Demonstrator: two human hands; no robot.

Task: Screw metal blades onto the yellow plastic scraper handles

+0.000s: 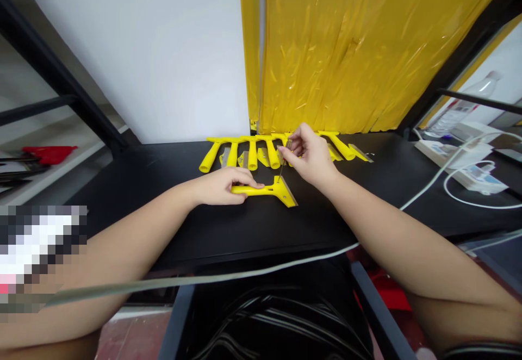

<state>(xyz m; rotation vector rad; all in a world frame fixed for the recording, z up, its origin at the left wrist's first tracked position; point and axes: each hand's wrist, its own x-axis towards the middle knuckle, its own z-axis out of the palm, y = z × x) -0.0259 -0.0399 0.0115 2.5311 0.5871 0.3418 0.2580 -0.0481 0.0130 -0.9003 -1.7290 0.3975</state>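
Note:
A yellow scraper with a metal blade along its wide head lies on the black table. Its handle is gripped by my left hand, fingers on top and thumb at the near side. My right hand pinches a small screwdriver, held nearly upright. The thin shaft points down at the upper corner of the scraper's head, near a screw there; whether the tip sits in the screw is too small to tell. Behind both hands, several more yellow scrapers stand in a row, partly hidden by my right hand.
A white panel and a yellow wrapped surface rise at the table's back. To the right are power strips with white cables and a plastic bottle. A pale cable crosses in front of the table edge.

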